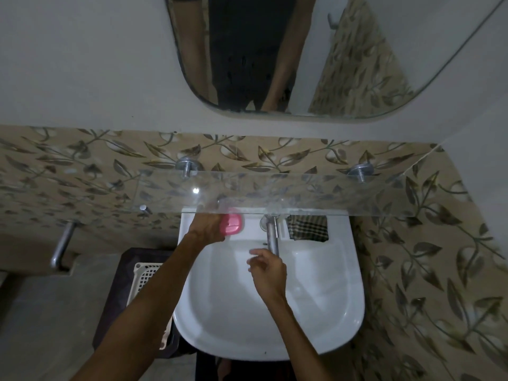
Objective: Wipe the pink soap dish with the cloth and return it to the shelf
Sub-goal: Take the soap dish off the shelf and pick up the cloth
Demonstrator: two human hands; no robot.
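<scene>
Leaf-print tile wall, clear glass shelf (275, 193) over glossy white basin (324, 312). I see L hand (207, 226) gripping rounded pink soap dish (232, 224) just under shelf edge. R hand (268, 268) loose, empty, near chrome tap (272, 235). Checked cloth (308, 228) folded on basin ledge.

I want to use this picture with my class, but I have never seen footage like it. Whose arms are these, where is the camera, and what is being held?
There is no machine here. A person wears a camera on the head, looking down at a white sink under a glass shelf. The two arms are that person's own. The left hand grips a pink soap dish near the shelf's front edge. The right hand hovers over the basin by the tap, fingers loosely curled, holding nothing. A checked cloth lies on the sink's back ledge. The mirror above reflects the person's body.
</scene>
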